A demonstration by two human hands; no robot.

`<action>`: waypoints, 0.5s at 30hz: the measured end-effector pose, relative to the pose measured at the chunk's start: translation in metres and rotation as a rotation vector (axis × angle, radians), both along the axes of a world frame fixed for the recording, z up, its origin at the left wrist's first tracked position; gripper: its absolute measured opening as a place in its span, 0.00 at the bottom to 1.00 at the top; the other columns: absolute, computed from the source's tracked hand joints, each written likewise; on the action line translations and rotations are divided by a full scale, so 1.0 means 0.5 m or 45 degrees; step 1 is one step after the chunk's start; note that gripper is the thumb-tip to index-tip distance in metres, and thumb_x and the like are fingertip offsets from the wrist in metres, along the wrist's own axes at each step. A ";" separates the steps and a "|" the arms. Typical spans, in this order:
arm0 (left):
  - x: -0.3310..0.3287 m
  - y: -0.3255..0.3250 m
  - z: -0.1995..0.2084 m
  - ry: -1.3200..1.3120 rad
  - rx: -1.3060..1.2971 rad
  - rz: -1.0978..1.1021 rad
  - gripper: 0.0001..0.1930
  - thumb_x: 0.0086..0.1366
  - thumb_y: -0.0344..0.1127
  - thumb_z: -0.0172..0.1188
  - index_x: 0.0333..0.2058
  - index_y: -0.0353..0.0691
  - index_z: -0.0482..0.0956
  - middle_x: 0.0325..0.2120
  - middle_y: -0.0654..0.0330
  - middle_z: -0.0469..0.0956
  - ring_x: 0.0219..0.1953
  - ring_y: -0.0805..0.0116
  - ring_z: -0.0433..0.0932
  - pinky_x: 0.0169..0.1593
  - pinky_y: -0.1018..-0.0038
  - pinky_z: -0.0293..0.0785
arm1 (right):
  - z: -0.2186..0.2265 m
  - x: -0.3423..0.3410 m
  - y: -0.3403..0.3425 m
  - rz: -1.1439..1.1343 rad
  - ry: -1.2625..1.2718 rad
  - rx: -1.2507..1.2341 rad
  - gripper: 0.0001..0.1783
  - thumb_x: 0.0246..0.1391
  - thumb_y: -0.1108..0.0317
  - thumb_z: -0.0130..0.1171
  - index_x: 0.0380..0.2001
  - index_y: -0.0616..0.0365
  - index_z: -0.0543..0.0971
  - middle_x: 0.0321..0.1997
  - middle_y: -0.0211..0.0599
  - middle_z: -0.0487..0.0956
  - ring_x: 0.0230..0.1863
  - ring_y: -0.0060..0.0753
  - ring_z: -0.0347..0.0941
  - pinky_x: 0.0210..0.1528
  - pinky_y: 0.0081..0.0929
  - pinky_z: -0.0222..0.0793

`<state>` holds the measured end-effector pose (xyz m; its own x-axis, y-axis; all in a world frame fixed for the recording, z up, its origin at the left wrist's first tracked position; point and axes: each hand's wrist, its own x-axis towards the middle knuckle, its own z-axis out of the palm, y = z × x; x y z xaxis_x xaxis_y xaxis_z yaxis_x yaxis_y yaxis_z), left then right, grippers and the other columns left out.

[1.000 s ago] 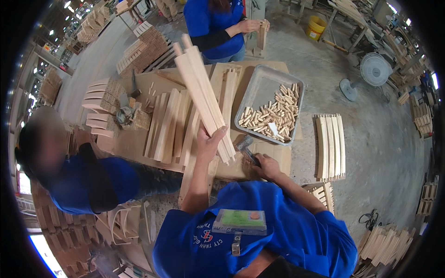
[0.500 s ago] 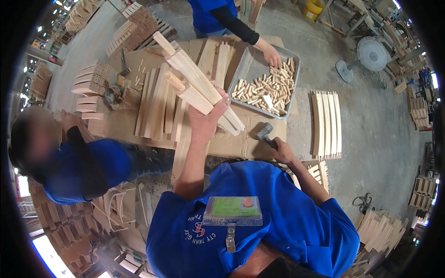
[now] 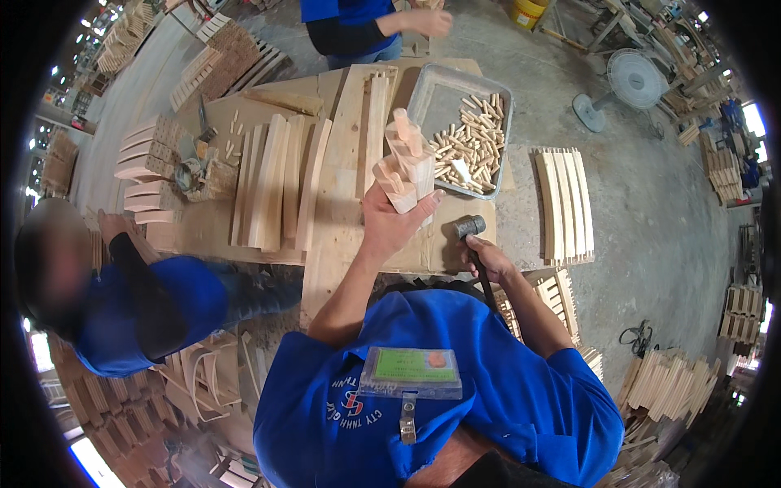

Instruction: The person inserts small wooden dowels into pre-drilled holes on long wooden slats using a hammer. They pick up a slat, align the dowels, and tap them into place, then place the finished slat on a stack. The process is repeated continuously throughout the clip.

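My left hand [image 3: 390, 224] is wrapped round two pale wooden bars [image 3: 413, 167]. They stand close together, steeply upright over the table, and their tenon ends point up toward me. How their lower ends rest is hidden. In my right hand [image 3: 491, 262] is a hammer [image 3: 469, 227] with a dark head, gripped by its handle. The hammer head is just right of the bars, apart from them. Behind the bars lies a metal tray [image 3: 435, 93] of loose wooden dowels [image 3: 478, 134].
Wooden slats [image 3: 268, 183] lie on the worktable [image 3: 333, 224], left of my hands. Beyond them sit a second hammer [image 3: 206, 122] and stacked curved pieces [image 3: 150, 154]. Co-workers stand at the far side [image 3: 350, 32] and left [image 3: 179, 301]. Curved slats [image 3: 564, 203] and a fan [image 3: 634, 79] are on the right.
The bars have swung from leaning left to nearly upright, moving right with my left hand. My right hand has turned the hammer more upright. The far co-worker's hand has left the tray.
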<state>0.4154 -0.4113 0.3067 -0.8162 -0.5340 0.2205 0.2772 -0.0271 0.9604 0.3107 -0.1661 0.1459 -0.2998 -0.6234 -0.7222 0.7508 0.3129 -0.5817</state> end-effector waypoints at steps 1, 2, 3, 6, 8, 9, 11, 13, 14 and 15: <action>0.003 0.006 0.000 0.032 0.040 -0.003 0.20 0.62 0.22 0.72 0.52 0.37 0.79 0.44 0.64 0.82 0.45 0.77 0.79 0.48 0.75 0.81 | -0.003 0.006 0.007 0.057 0.189 0.087 0.22 0.76 0.49 0.48 0.44 0.59 0.77 0.26 0.33 0.75 0.19 0.23 0.70 0.19 0.25 0.68; 0.006 0.006 -0.004 0.064 0.079 0.000 0.20 0.62 0.22 0.72 0.52 0.37 0.80 0.44 0.64 0.82 0.44 0.78 0.79 0.47 0.75 0.81 | 0.007 0.018 0.008 0.119 0.376 0.174 0.22 0.76 0.49 0.48 0.44 0.59 0.76 0.26 0.32 0.75 0.19 0.23 0.70 0.20 0.25 0.68; 0.014 0.004 -0.005 0.052 0.083 -0.010 0.20 0.62 0.22 0.72 0.52 0.37 0.79 0.44 0.64 0.82 0.44 0.78 0.79 0.47 0.76 0.81 | 0.024 0.025 0.011 0.185 0.567 0.264 0.22 0.76 0.49 0.48 0.44 0.60 0.76 0.26 0.32 0.75 0.19 0.22 0.69 0.20 0.25 0.68; 0.025 0.000 -0.008 0.070 0.156 -0.064 0.21 0.62 0.22 0.72 0.54 0.36 0.79 0.46 0.64 0.82 0.44 0.79 0.80 0.46 0.76 0.82 | 0.121 0.023 0.017 0.198 0.804 0.250 0.17 0.75 0.54 0.51 0.44 0.59 0.76 0.27 0.28 0.74 0.22 0.20 0.69 0.22 0.25 0.68; 0.023 -0.004 -0.002 0.100 0.084 -0.032 0.22 0.62 0.22 0.73 0.54 0.36 0.78 0.47 0.63 0.82 0.44 0.79 0.80 0.46 0.76 0.82 | 0.252 0.021 0.002 0.207 1.043 0.219 0.15 0.74 0.57 0.54 0.43 0.59 0.76 0.27 0.27 0.74 0.25 0.19 0.69 0.26 0.25 0.68; 0.024 -0.005 0.005 0.114 0.049 -0.012 0.22 0.62 0.22 0.73 0.54 0.36 0.78 0.47 0.63 0.82 0.44 0.79 0.80 0.46 0.76 0.82 | 0.342 0.016 -0.015 0.220 1.203 0.200 0.13 0.74 0.59 0.55 0.43 0.59 0.76 0.28 0.27 0.74 0.27 0.19 0.69 0.28 0.24 0.69; 0.020 -0.001 0.023 0.114 -0.088 -0.012 0.25 0.61 0.24 0.75 0.55 0.36 0.76 0.47 0.62 0.82 0.45 0.77 0.81 0.48 0.76 0.80 | 0.493 0.012 -0.026 0.222 1.494 0.097 0.12 0.74 0.61 0.55 0.42 0.61 0.76 0.29 0.27 0.76 0.29 0.19 0.69 0.31 0.25 0.69; 0.015 -0.005 0.027 0.120 -0.487 0.085 0.29 0.60 0.25 0.76 0.59 0.35 0.74 0.47 0.60 0.84 0.47 0.74 0.83 0.53 0.75 0.81 | 0.621 0.020 -0.022 0.210 1.798 -0.060 0.09 0.73 0.65 0.55 0.46 0.61 0.76 0.29 0.30 0.77 0.29 0.20 0.69 0.29 0.24 0.68; 0.014 -0.011 0.023 0.084 -0.633 0.070 0.29 0.60 0.24 0.75 0.59 0.34 0.74 0.48 0.58 0.84 0.48 0.73 0.83 0.53 0.74 0.81 | 0.663 0.035 -0.020 0.004 1.824 -0.282 0.10 0.74 0.64 0.54 0.48 0.61 0.75 0.28 0.32 0.77 0.27 0.19 0.68 0.27 0.22 0.65; 0.014 -0.006 0.021 0.118 -0.478 0.014 0.29 0.60 0.23 0.75 0.58 0.34 0.74 0.48 0.58 0.84 0.48 0.72 0.83 0.53 0.73 0.81 | 0.713 0.049 -0.026 -0.136 1.844 -0.388 0.13 0.74 0.62 0.53 0.49 0.61 0.74 0.28 0.33 0.77 0.26 0.18 0.67 0.26 0.20 0.62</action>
